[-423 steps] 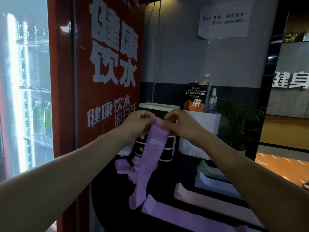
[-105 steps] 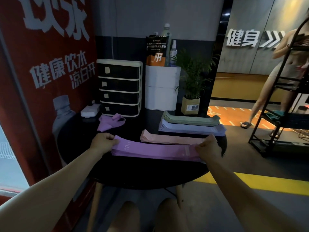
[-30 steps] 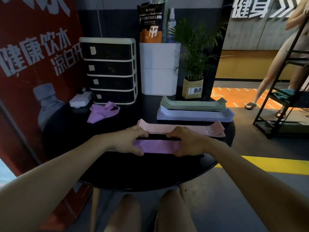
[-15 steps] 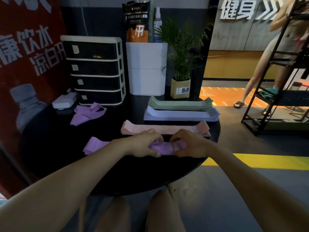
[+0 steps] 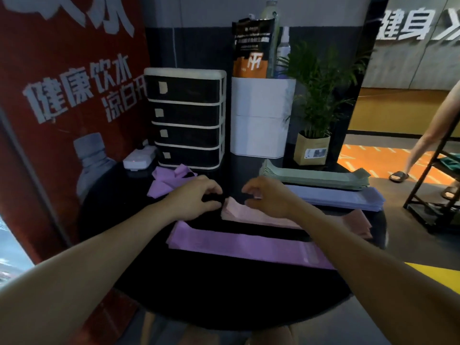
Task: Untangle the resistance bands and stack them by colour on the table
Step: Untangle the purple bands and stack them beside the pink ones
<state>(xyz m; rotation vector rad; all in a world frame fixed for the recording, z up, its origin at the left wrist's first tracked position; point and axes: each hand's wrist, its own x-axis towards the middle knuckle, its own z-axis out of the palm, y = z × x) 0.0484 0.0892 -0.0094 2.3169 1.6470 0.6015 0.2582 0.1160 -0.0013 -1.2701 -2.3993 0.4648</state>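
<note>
Hands have let go of the purple band (image 5: 239,245), which now lies flat on the counter (image 5: 224,290), long axis left to right; left hand (image 5: 196,197) and right hand (image 5: 267,196) hover loosely curled, empty, above the pink stack (image 5: 251,215).

One head-worn camera looks forward and down, close over the table (image 5: 224,295).

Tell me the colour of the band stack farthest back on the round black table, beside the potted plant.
Pale sage green: the stack of flat green resistance bands, clearest in the head view.
</note>
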